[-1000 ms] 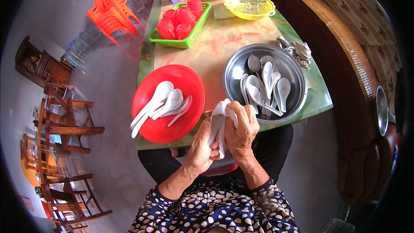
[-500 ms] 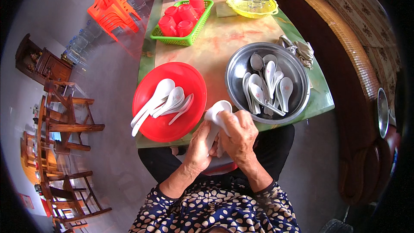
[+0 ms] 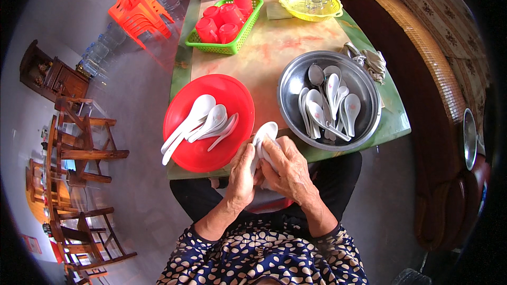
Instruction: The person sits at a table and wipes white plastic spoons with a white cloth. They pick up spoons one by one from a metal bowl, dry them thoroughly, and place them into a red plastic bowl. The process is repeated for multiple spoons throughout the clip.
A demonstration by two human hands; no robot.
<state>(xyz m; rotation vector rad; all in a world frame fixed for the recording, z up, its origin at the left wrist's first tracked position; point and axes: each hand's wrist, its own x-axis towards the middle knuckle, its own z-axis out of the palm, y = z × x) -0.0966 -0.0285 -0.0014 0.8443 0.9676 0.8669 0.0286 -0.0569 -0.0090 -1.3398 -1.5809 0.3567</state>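
Both hands meet just off the table's near edge, around a white soup spoon (image 3: 269, 128) whose bowl points up and away from me. My left hand (image 3: 241, 179) is closed round the spoon from the left. My right hand (image 3: 289, 173) presses a white cloth (image 3: 268, 151) against it from the right; the handle is hidden between the palms. To the left, a red plastic basin (image 3: 227, 92) carries several white spoons (image 3: 203, 119). On the right, a steel bowl (image 3: 288, 95) contains several white spoons (image 3: 352, 108) and a metal spoon (image 3: 316, 75).
Beyond the basins stand a green basket (image 3: 232, 48) of red mugs (image 3: 232, 16) and a yellow colander (image 3: 309, 17) with glasses. A crumpled cloth (image 3: 374, 66) lies by the table's right edge. Orange stools (image 3: 138, 10) are stacked on the floor at far left.
My right hand has slid down from the spoon's bowl with the cloth, and its fingers now lie flatter. More of the bowl shows. My left hand keeps its hold.
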